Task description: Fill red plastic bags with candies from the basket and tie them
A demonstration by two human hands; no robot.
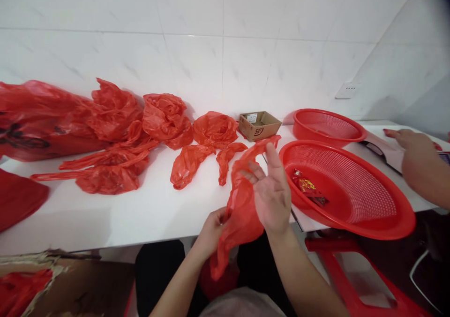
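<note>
SF box (269, 131): brown, black lettering
Held bag (246, 209) before box: translucent red
Nearer basket (369, 200) right of box: red, hole-dotted
Wall (197, 73) behind box: white, grey-veined
Table (158, 218) under box: white

A hand could slide over the white table (151, 218), near and left of the held red bag (244, 209). Puffy bags (165, 120) and a little box (262, 128) block the far side. Big baskets (346, 190) block the right.
</note>
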